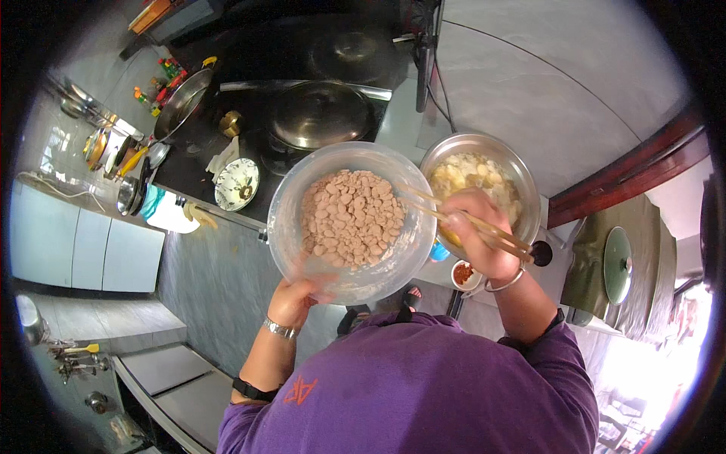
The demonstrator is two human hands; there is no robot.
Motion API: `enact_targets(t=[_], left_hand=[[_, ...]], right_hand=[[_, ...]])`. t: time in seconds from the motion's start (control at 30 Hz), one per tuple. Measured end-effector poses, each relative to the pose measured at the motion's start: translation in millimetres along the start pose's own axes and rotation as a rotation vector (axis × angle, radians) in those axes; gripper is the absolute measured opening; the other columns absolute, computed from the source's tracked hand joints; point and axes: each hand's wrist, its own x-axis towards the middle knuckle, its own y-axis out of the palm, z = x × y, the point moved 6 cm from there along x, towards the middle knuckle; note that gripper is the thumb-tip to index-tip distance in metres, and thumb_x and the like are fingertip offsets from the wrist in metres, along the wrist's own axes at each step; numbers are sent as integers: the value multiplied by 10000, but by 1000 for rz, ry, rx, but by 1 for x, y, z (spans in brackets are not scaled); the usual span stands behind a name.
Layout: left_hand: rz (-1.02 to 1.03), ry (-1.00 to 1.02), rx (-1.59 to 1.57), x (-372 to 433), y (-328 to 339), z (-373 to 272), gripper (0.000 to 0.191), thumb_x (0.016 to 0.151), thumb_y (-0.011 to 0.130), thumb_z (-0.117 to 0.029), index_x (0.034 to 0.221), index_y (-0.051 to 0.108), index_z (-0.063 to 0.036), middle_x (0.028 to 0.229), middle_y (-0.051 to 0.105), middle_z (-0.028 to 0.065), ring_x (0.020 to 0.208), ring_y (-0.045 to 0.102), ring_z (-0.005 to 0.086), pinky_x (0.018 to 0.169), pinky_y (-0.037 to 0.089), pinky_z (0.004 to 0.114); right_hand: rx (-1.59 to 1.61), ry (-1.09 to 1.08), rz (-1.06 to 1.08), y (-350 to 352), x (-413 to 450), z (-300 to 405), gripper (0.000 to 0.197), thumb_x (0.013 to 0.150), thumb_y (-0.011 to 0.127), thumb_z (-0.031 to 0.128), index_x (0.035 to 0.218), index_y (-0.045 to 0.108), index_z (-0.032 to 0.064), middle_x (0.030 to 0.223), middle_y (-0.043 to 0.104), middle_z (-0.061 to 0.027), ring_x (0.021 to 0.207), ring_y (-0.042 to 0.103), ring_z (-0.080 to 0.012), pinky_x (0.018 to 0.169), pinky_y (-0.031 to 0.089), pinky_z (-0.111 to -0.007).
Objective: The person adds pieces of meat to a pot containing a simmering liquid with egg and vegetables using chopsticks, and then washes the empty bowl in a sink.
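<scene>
My left hand (298, 298) grips the near left rim of a translucent plastic bowl (417, 258), tilted somewhat. Inside lie many small pinkish-brown, floury lumps (351, 218). In my right hand (479, 230) is a pair of wooden chopsticks (505, 241); their tips reach over the bowl's right edge. Beneath my right hand stands a wide metal basin (524, 176) with pale yellowish pieces (468, 173) in it. My right hand hides part of that food. Near the basin's lower edge sits a small white cup (473, 282) of red, chili-like seasoning (463, 274).
Behind the bowl, a large lidded wok (320, 113) sits on the black cooktop (193, 164). A patterned bowl (237, 184) and a small brass-coloured pot (231, 123) are left of it. Bottles (167, 85) stand at the back left. A glass lid (617, 265) lies far right.
</scene>
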Motion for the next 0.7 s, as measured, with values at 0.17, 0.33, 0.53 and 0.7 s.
enact_targets(t=[0.17, 0.33, 0.53, 0.7], left_hand=[[18, 21, 23, -10, 3, -7, 772, 724, 511, -100, 1425, 190, -62, 1072, 607, 218, 814, 638, 249, 682, 527, 317], [23, -29, -14, -8, -7, 4, 800, 720, 507, -98, 1435, 148, -70, 1073, 606, 226, 799, 638, 254, 679, 524, 317], [49, -39, -52, -1, -9, 8, 738, 736, 497, -71, 1411, 199, -53, 1081, 602, 236, 823, 642, 271, 684, 529, 331], [32, -35, -53, 3, -7, 7, 714, 739, 499, -55, 1396, 219, -32, 1072, 606, 227, 868, 639, 284, 682, 540, 334]], right_hand=[[14, -49, 153, 25, 17, 0, 165, 811, 565, 15, 971, 590, -18, 860, 585, -166, 773, 574, -284, 683, 442, -335], [43, 1, 186, 30, 15, -5, 145, 802, 578, 36, 942, 593, -1, 864, 591, -149, 776, 575, -285, 686, 444, -344], [290, 201, -75, -2, -8, -29, 171, 885, 493, 122, 926, 568, -26, 818, 574, -97, 695, 597, -187, 667, 484, -289], [265, 277, -477, -68, -28, -21, 260, 925, 471, 212, 932, 564, -31, 775, 554, -97, 666, 578, -171, 637, 493, -288]])
